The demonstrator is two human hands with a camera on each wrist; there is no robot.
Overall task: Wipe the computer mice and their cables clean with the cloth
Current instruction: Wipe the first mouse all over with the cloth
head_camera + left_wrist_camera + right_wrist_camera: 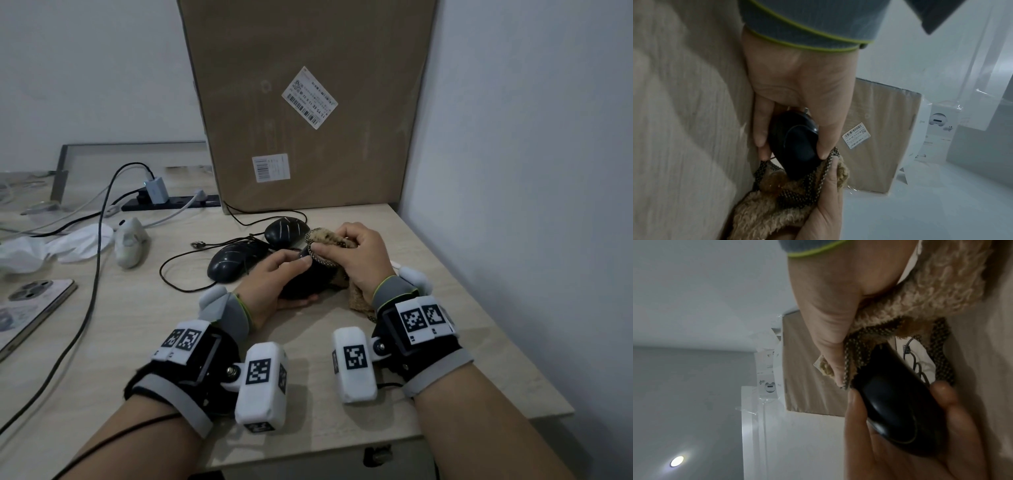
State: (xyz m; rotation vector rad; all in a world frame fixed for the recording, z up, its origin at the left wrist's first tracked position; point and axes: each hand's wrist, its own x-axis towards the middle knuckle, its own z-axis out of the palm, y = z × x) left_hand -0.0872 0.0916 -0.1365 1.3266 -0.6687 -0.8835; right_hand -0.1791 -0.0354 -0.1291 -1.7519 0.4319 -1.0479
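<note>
Your left hand (274,281) grips a glossy black mouse (795,146) by its sides, lifted off the table and tilted. Its front end is tucked into the cloth (777,199), a fuzzy tan rag with a dark speckled border, which your right hand (356,260) bunches against it; the rest of the cloth trails beneath your right wrist. Just beyond your left fingers lie two more black mice (236,262) (287,231), side by side, their thin black cables (178,274) looping away to the left of your left hand.
</note>
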